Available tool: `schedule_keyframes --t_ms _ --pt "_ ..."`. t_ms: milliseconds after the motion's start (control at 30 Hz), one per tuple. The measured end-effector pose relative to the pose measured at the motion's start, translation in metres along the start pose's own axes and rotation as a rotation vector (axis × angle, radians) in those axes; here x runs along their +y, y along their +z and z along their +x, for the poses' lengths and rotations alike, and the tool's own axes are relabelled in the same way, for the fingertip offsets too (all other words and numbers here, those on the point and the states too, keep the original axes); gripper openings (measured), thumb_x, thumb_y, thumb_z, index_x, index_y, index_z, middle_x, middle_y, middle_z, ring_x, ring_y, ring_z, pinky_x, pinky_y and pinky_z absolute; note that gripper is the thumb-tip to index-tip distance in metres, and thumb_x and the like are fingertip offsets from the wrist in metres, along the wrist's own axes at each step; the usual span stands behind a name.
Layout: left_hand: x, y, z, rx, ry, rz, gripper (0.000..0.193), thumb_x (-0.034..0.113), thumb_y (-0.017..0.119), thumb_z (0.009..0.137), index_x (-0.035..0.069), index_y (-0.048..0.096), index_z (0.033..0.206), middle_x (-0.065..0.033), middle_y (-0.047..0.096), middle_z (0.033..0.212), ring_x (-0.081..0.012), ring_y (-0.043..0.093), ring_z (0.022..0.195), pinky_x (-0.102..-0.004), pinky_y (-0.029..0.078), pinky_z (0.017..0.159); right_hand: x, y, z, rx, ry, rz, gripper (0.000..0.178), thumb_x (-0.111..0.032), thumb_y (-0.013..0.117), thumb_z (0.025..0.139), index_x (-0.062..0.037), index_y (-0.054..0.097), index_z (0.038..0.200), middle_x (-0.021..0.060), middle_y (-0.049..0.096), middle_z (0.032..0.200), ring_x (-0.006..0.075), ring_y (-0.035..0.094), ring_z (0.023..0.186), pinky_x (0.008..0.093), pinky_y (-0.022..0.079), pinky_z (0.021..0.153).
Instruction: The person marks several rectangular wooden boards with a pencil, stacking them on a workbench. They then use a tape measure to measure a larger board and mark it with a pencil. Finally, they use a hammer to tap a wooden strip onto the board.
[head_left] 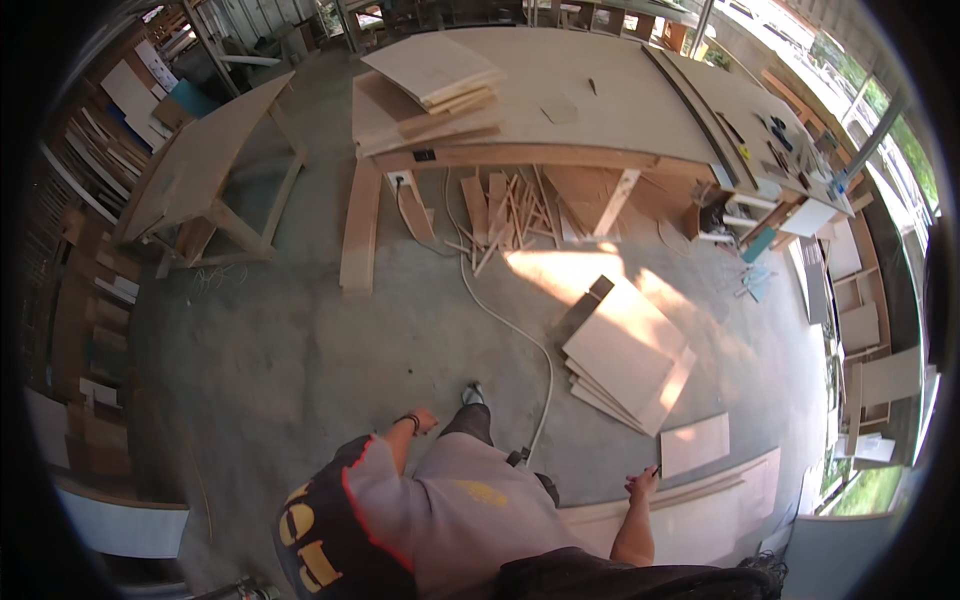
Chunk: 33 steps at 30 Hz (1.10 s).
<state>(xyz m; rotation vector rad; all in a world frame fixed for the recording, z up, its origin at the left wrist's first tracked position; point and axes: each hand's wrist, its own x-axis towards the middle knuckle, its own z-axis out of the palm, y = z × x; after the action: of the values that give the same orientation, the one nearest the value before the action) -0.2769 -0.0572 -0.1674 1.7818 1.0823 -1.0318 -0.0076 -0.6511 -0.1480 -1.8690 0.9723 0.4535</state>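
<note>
My left hand (pixel 426 419), with a dark band at its wrist, hangs over the concrete floor beside my leg. Its fingers look loose and nothing shows in them. To the right, my right hand (pixel 641 484) is closed on a small dark thing (pixel 656 472) too small to name. That hand is above long pale boards (pixel 715 505) lying low on the right. Close by it lies a small rectangular panel (pixel 697 445). Further ahead, a fanned stack of wood panels (pixel 630 350) rests on the floor, partly sunlit.
A big workbench (pixel 560 90) spans the far side, bearing stacked panels (pixel 440 75) and, on its right end, tools. Wood strips (pixel 510 210) lie beneath it. A pale cable (pixel 535 345) crosses the floor near my foot. Another table (pixel 205 160) stands left; boards line both sides.
</note>
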Motion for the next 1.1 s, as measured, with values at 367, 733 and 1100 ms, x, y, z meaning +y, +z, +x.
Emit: schedule_keyframes --t_ms 367,733,1100 --pt "0.064 -0.282 0.050 0.306 0.203 -0.799 0.044 0.033 0.058 0.100 0.006 0.057 0.135 -0.0092 0.070 0.111 -0.0220 0.069 0.093 -0.0376 0.058 0.081 -0.177 0.312 -0.143 -0.426 -0.406 -0.068 0.038 -0.033 0.044 0.106 -0.0010 0.056 0.124 0.0142 0.066 0.084 0.0195 0.068 0.058 0.0324 0.053 0.045" --pt "0.247 -0.474 -0.023 0.433 0.707 -1.211 0.051 0.030 0.061 0.101 0.007 0.045 0.144 -0.0091 0.068 0.100 -0.0153 0.067 0.086 -0.0303 0.057 0.072 -0.413 0.460 -0.129 -0.331 -0.962 -0.155 0.032 -0.030 0.059 0.102 0.0006 0.065 0.111 0.0105 0.071 0.078 0.0145 0.067 0.068 0.0278 0.051 0.056" --pt "0.395 -0.703 -0.021 0.821 0.592 -1.226 0.067 0.043 0.051 0.103 0.009 0.027 0.155 -0.0137 0.063 0.114 -0.0186 0.067 0.087 -0.0320 0.059 0.070 -0.781 0.666 -0.295 -0.416 -1.664 -0.040 0.024 -0.017 0.065 0.096 -0.0041 0.064 0.116 0.0167 0.069 0.110 0.0319 0.065 0.100 0.0395 0.049 0.090"
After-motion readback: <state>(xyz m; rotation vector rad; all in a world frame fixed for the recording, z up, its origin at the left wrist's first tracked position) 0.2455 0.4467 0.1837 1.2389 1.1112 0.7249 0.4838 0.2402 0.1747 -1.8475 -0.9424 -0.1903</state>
